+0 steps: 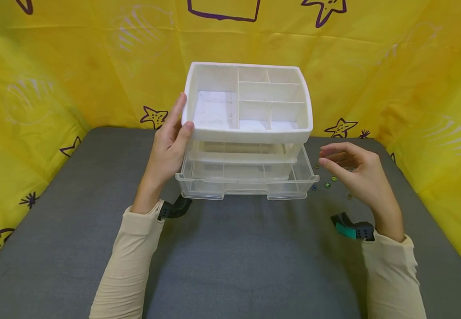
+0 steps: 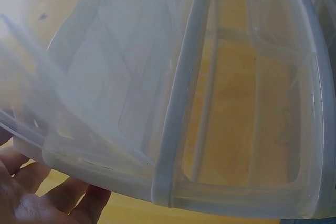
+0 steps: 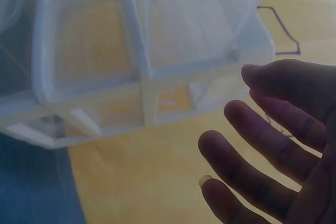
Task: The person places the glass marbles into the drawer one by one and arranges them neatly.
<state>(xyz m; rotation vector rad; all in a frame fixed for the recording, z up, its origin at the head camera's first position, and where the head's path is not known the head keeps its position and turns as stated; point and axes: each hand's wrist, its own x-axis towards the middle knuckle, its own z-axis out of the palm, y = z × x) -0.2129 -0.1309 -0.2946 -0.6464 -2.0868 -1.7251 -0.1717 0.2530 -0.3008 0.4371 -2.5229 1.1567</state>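
A white desk organizer (image 1: 250, 136) with a compartmented top tray stands in the middle of the head view. Its clear lower drawer (image 1: 246, 188) juts out at the front. My left hand (image 1: 168, 148) grips the organizer's left side, with the thumb on the front corner; its fingers also show along the edge in the left wrist view. Right of the organizer, my right hand (image 1: 355, 173) hovers with loosely bent fingers and holds nothing. In the right wrist view, its fingertips are spread near the white frame. Whether the organizer touches the table is unclear.
Several small green and blue pieces (image 1: 327, 185) lie on the grey table (image 1: 230, 266), below and beside my right hand. A yellow cloth (image 1: 94, 66) with starfish drawings hangs behind and at both sides. Dark wrist devices (image 1: 355, 228) sit below my hands.
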